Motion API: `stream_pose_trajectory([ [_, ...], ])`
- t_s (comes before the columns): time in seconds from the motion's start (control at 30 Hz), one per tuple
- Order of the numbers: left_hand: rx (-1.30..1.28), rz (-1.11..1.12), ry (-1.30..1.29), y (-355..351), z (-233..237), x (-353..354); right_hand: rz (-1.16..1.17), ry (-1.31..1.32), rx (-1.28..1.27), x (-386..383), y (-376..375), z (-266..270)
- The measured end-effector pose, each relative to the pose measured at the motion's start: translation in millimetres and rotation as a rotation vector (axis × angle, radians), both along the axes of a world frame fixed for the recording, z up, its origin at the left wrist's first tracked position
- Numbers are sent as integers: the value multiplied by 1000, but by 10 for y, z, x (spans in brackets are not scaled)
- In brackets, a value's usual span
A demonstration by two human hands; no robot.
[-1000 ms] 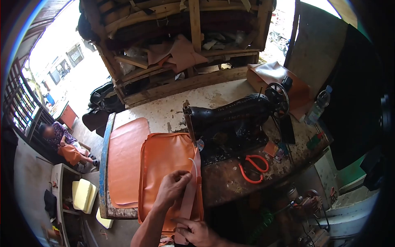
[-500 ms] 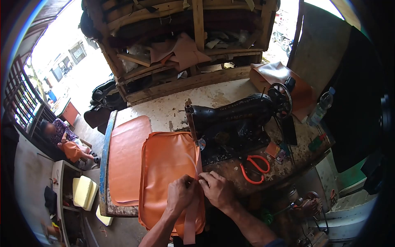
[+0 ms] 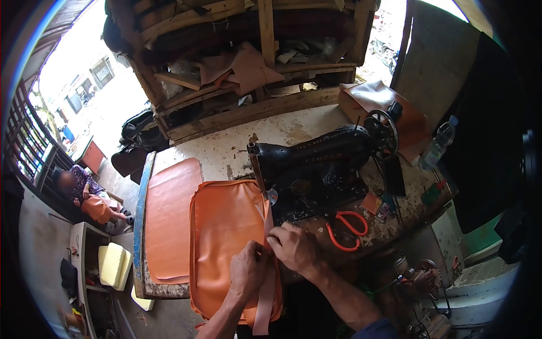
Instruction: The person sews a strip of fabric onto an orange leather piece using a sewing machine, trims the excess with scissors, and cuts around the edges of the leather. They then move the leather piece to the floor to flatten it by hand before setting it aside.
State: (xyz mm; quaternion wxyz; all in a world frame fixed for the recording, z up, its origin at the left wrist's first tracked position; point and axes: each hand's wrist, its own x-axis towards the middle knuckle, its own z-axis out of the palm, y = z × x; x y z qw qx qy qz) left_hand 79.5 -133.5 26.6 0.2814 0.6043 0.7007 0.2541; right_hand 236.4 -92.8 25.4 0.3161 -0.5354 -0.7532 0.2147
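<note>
An orange leatherette cushion cover [image 3: 224, 226] lies on the table edge, its right border running up to the needle end of a black sewing machine [image 3: 316, 175]. A pale pinkish strip [image 3: 263, 311] follows that border and hangs down below my hands. My left hand [image 3: 247, 268] is closed, its fingertips pinching the strip against the cover's edge. Just up and to the right, my right hand [image 3: 291, 247] has its fingers bent and pressed onto the strip at the border. The fingertips of both hands are partly hidden.
Flat orange leatherette panels [image 3: 172, 226] lie left of the cover. Red-handled scissors [image 3: 347, 230] rest right of the machine. A plastic bottle [image 3: 440, 144] and folded brown leatherette [image 3: 389, 110] are at the back right. Another person [image 3: 84, 189] sits far left with orange material. Yellow foam pieces [image 3: 114, 265] stand lower left.
My right hand has shifted slightly up and left along the strip. The left hand stays close to the same spot on the border. The whole view has moved a little.
</note>
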Motion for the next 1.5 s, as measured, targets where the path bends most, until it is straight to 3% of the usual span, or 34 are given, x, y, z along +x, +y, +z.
stream_pose_trajectory([
  [0.13,25,-10,47,-19,-42,3,-21,90,-31,-65,398,-156],
  [0.23,-69,-12,69,4,67,10,-32,184,-252,-81,552,-76],
  [0.4,-148,-99,90,58,98,-39,-13,211,-292,-6,673,-164],
  [0.47,-145,-160,65,82,89,-75,-11,315,-515,10,721,-130],
  [0.67,-133,-160,80,93,94,-69,-58,264,-683,-30,873,-114],
  [0.8,-137,-172,67,115,135,-84,-86,264,-587,-85,872,-151],
  [0.97,-177,-224,68,126,120,-115,-99,332,-758,-74,992,-149],
  [1.1,-186,-185,70,106,137,-74,-67,306,-688,-54,1002,-95],
  [1.17,-242,-203,173,112,207,-48,-76,255,-569,-55,1023,-138],
  [1.4,-208,-380,280,195,179,-114,-89,184,-611,-33,1031,-67],
  [1.5,-342,-387,342,243,259,-85,-47,192,-594,23,964,-107],
])
